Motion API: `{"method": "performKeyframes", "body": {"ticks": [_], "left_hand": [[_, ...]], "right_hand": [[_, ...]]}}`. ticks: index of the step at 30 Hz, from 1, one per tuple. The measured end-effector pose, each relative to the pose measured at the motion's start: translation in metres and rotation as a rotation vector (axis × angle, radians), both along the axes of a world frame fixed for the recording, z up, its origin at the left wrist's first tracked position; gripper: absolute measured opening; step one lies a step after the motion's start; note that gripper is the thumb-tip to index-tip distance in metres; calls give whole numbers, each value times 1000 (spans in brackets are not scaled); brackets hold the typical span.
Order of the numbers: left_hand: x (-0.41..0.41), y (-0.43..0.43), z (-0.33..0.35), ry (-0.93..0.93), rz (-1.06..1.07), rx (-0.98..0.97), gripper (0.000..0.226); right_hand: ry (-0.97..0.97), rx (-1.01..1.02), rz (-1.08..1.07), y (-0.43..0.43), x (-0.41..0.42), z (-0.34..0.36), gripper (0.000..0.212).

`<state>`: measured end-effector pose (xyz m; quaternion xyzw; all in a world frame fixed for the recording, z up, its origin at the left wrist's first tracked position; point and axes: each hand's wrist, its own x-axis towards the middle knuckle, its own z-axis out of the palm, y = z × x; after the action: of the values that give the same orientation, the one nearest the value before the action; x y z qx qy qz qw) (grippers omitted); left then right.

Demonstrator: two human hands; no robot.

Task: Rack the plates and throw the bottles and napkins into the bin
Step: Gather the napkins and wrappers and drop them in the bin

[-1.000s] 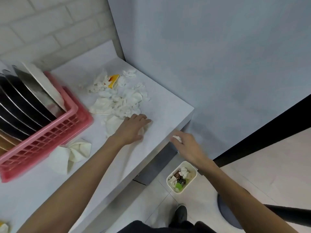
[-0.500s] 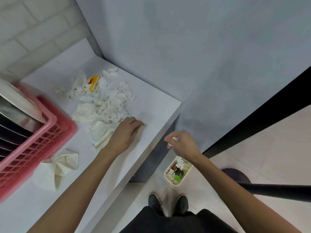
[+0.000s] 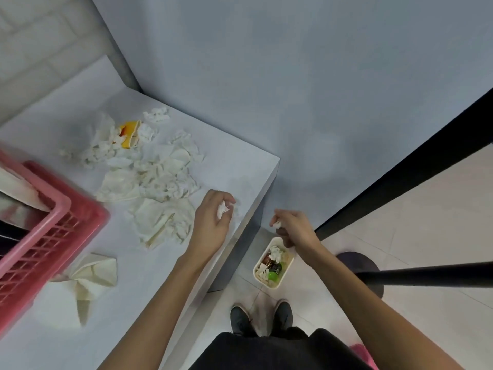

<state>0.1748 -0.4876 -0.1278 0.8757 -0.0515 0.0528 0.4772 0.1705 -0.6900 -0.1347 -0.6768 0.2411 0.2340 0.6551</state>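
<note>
Crumpled white napkins (image 3: 154, 166) lie in a heap on the white table (image 3: 138, 295). My left hand (image 3: 210, 222) hovers near the table's right edge and pinches a small napkin scrap (image 3: 222, 209). My right hand (image 3: 292, 231) is off the table, above the small white bin (image 3: 281, 283) on the floor, and grips a bit of white napkin (image 3: 277, 225). The bin holds napkins, a bottle with a green cap and other rubbish. At the left a pink dish rack (image 3: 45, 236) holds plates (image 3: 16, 182), mostly cut off by the frame.
A folded napkin (image 3: 93, 276) lies near the rack. An orange scrap (image 3: 129, 132) sits among the far napkins. A grey wall stands behind the table. A black pole (image 3: 426, 275) on a round base crosses the floor at the right. My shoes (image 3: 262, 316) stand beside the bin.
My left hand lifted off the table and now pinches a napkin scrap. My right hand moved from beside the table edge to above the bin. The view tilted down toward the floor.
</note>
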Motion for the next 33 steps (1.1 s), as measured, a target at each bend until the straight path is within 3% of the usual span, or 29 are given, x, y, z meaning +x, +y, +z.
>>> {"method": "performKeyframes", "body": {"ticks": [5, 7, 12, 19, 23, 26, 29, 33], "left_hand": [[-18, -10, -1, 155, 58, -273, 21], [-24, -17, -9, 244, 54, -331, 18], [-52, -45, -33, 388, -8, -358, 24], [-86, -81, -72, 524, -9, -267, 19], [-104, -95, -103, 522, 114, -132, 22], [-117, -107, -122, 558, 185, -71, 18], [-127, -120, -143, 695, 183, -125, 11], [-132, -125, -188, 834, 209, -279, 27]], "right_hand": [[15, 548, -289, -2, -19, -13, 32], [7, 638, -371, -6, -28, -23, 35], [23, 585, -493, -16, -54, -42, 39], [48, 442, -426, -46, -77, -76, 24], [110, 693, -523, -68, -93, -102, 16], [307, 807, -493, -84, -108, -124, 12], [403, 668, -363, -92, -123, -151, 17], [429, 481, -353, -91, -131, -192, 13]]}}
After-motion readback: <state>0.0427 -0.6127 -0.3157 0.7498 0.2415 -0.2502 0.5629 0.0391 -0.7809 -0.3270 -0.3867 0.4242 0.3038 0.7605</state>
